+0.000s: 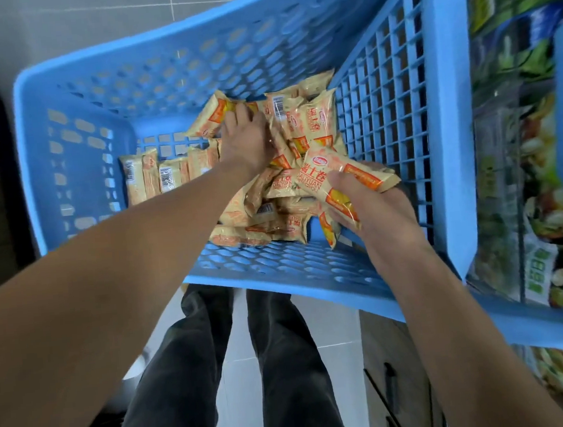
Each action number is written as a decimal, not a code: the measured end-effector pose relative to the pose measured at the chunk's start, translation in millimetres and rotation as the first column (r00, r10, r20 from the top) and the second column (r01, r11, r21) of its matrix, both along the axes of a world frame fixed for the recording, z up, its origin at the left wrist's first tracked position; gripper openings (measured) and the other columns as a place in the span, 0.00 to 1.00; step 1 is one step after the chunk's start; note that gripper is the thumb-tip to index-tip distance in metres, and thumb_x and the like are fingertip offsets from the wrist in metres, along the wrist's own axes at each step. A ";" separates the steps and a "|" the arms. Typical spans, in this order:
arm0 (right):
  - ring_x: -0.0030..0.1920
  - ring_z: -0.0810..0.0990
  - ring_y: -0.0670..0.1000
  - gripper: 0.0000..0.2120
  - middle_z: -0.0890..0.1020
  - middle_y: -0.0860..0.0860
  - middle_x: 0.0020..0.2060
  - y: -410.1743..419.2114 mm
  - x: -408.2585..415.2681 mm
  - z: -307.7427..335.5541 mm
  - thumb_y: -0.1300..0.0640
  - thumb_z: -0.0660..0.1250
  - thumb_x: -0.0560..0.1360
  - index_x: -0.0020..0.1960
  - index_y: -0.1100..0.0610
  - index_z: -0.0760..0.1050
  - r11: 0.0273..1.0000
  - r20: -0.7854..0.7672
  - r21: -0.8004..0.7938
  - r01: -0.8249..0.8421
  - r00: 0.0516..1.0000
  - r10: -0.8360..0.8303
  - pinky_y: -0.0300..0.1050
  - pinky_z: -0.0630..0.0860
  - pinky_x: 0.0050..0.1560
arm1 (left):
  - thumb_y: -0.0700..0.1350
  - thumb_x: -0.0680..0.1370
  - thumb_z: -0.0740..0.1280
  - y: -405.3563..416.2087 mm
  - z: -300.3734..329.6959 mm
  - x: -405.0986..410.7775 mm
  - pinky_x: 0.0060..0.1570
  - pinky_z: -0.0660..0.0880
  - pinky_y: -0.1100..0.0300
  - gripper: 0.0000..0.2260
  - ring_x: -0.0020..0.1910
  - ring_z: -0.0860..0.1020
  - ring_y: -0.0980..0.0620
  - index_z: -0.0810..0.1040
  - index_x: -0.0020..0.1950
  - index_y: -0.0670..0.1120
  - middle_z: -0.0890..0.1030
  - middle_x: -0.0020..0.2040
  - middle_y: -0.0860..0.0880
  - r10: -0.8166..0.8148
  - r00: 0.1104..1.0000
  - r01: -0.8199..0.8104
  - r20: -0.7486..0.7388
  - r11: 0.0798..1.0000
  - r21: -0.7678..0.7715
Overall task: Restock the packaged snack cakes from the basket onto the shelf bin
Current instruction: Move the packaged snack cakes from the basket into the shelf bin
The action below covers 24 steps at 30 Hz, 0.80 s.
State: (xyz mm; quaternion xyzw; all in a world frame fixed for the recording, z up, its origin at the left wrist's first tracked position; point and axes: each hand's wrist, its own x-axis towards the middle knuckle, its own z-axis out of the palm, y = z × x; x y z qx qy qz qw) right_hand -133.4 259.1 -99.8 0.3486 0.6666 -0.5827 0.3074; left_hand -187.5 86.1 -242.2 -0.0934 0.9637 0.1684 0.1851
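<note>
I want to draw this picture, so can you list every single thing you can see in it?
basket: one, blue plastic, in the middle, tilted.
snack cakes: many, too jumbled to count, cream and orange wrappers, piled in the basket.
row of cakes: a few, same wrappers, lined up at the basket's left.
bags: several, green and colourful, blurred, on the right past the basket.
floor: pale tiles, below.
legs: two, dark trousers, under the basket.
left hand: reaching into the pile, on the cakes.
right hand: holds one cake.

snack cakes heaped in basket, shelf to its right
</note>
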 end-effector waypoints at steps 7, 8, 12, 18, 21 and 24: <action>0.49 0.83 0.48 0.09 0.84 0.46 0.46 2.8 13.9 24.8 0.57 0.73 0.71 0.48 0.47 0.75 0.998 -0.101 -0.063 0.000 0.995 -0.006 0.48 0.80 0.54 | 0.50 0.75 0.68 -16.6 52.0 51.4 0.28 0.67 0.57 0.16 0.36 0.77 0.49 0.67 0.55 0.42 0.77 0.38 0.49 0.086 0.972 -0.047 -0.220 0.983 0.175; 0.48 0.83 0.46 0.10 0.84 0.45 0.45 4.9 18.9 32.7 0.57 0.73 0.71 0.47 0.47 0.75 0.997 -0.117 -0.072 -0.016 0.993 0.008 0.46 0.80 0.52 | 0.51 0.75 0.69 -19.4 66.8 62.3 0.26 0.67 0.59 0.16 0.32 0.76 0.58 0.66 0.53 0.45 0.75 0.36 0.55 0.255 0.945 -0.189 -0.204 0.937 0.294; 0.42 0.83 0.40 0.10 0.83 0.38 0.38 10.1 44.6 74.8 0.56 0.73 0.71 0.46 0.45 0.74 0.996 -0.179 -0.078 -0.040 0.984 0.025 0.37 0.80 0.43 | 0.54 0.72 0.70 -33.5 134.2 113.0 0.46 0.76 0.61 0.18 0.43 0.78 0.65 0.68 0.54 0.47 0.79 0.44 0.56 0.597 0.802 -0.469 -0.022 0.653 0.595; 0.47 0.82 0.45 0.12 0.83 0.47 0.47 29.5 102.4 157.9 0.56 0.73 0.71 0.51 0.47 0.74 0.997 -0.214 -0.055 0.055 0.975 -0.066 0.44 0.79 0.52 | 0.51 0.75 0.66 -12.6 246.1 181.7 0.62 0.72 0.46 0.22 0.59 0.76 0.48 0.66 0.64 0.41 0.78 0.59 0.45 0.473 0.878 -0.396 0.079 0.622 0.675; 0.42 0.82 0.42 0.08 0.83 0.44 0.42 46.0 143.8 197.8 0.59 0.71 0.72 0.48 0.48 0.75 0.988 -0.243 -0.020 0.153 0.958 -0.153 0.43 0.79 0.49 | 0.47 0.76 0.64 2.2 287.5 196.4 0.62 0.71 0.44 0.19 0.60 0.75 0.47 0.66 0.64 0.43 0.76 0.61 0.45 0.404 0.910 -0.357 0.092 0.650 0.671; 0.34 0.80 0.38 0.07 0.82 0.42 0.36 72.2 196.4 232.9 0.60 0.70 0.73 0.44 0.49 0.75 0.955 -0.289 0.048 0.294 0.919 -0.268 0.37 0.79 0.39 | 0.44 0.77 0.64 22.2 316.9 207.4 0.59 0.74 0.44 0.19 0.57 0.77 0.46 0.66 0.66 0.42 0.76 0.61 0.43 0.310 0.936 -0.337 0.167 0.647 0.684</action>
